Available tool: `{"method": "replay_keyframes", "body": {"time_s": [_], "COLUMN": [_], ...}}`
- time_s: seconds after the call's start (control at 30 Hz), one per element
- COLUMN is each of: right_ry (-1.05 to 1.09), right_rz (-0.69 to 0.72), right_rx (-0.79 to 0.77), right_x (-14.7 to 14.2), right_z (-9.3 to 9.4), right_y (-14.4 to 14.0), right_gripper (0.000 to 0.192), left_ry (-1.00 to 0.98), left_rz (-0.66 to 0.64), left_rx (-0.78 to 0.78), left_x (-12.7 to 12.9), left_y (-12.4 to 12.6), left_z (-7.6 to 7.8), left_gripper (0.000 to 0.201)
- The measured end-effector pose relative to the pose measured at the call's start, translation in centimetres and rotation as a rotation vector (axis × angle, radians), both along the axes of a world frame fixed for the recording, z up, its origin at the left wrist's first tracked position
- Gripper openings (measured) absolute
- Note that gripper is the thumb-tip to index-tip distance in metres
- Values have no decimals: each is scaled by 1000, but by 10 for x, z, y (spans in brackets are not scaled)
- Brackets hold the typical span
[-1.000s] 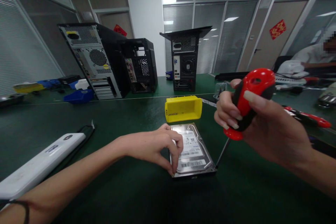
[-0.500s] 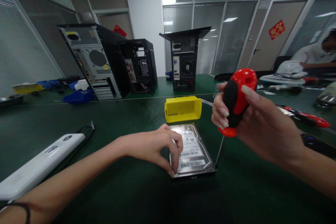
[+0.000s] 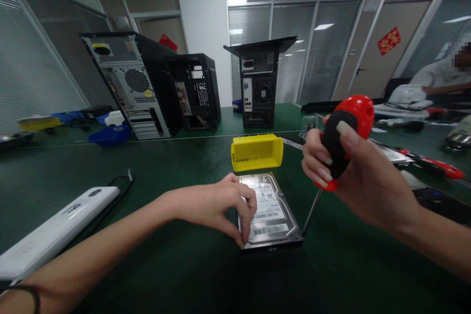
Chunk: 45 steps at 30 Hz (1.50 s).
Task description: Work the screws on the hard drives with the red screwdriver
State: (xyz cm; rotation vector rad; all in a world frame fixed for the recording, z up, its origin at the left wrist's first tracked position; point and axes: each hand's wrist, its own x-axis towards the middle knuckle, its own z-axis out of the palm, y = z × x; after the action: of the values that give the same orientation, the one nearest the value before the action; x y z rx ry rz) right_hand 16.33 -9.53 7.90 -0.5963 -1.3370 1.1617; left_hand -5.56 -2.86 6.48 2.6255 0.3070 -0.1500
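Observation:
A silver hard drive (image 3: 270, 211) lies label up on the dark green table (image 3: 162, 274). My left hand (image 3: 231, 206) grips its left edge, fingers bent over the top and thumb at the near left corner. My right hand (image 3: 349, 167) is wrapped round the thick handle of a red and black screwdriver (image 3: 344, 137). The screwdriver leans to the right, its shaft slanting down to the drive's near right corner, where the tip touches. The screw at that spot is too small to make out.
Just behind the drive sits a yellow bin (image 3: 257, 153). A white power bank-like box (image 3: 61, 233) with a black cable lies left. Computer cases (image 3: 147, 88) stand at the back. Red-handled pliers (image 3: 434, 163) lie right; a person (image 3: 437, 78) sits beyond.
The screwdriver's handle has swung to the right and tilts more, with my right hand on it. Its tip stays at the same corner. My left hand and the drive have not moved.

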Motion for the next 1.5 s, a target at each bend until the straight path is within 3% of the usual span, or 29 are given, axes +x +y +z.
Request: {"method": "replay_keyframes", "body": {"time_s": [0.13, 0.23, 0.43, 0.6, 0.73, 0.83, 0.97, 1.1, 1.23, 1.5], "right_ry": [48, 64, 109, 47, 58, 115, 134, 168, 177, 142], "right_rz": [-51, -61, -34, 8, -35, -56, -31, 17, 21, 6], "right_rx": [-13, -25, 19, 83, 72, 37, 7, -11, -1, 15], "right_x": [1, 0, -1, 0, -3, -4, -4, -4, -5, -4], "right_z": [0, 1, -2, -5, -2, -1, -1, -2, -4, 2], "right_y": [-3, -4, 2, 6, 1, -4, -4, -4, -6, -6], "right_gripper": [18, 22, 21, 33, 30, 26, 34, 37, 36, 52], "left_ry": [-8, -24, -64, -230, -380, -427, -399, -390, -407, -399], "left_rz": [-11, -9, 8, 19, 127, 204, 246, 296, 324, 369], "left_rx": [-8, -10, 19, -2, 33, 109, 193, 221, 227, 198], "left_x": [-1, -1, -1, 10, 28, 43, 60, 69, 70, 73], "left_y": [0, -1, -1, -6, -20, -29, -30, -30, -33, -35], "left_z": [-2, -2, -4, -26, -49, -56, -58, -62, -65, -61], "left_gripper": [13, 14, 42, 64, 61, 56, 33, 24, 23, 15]}}
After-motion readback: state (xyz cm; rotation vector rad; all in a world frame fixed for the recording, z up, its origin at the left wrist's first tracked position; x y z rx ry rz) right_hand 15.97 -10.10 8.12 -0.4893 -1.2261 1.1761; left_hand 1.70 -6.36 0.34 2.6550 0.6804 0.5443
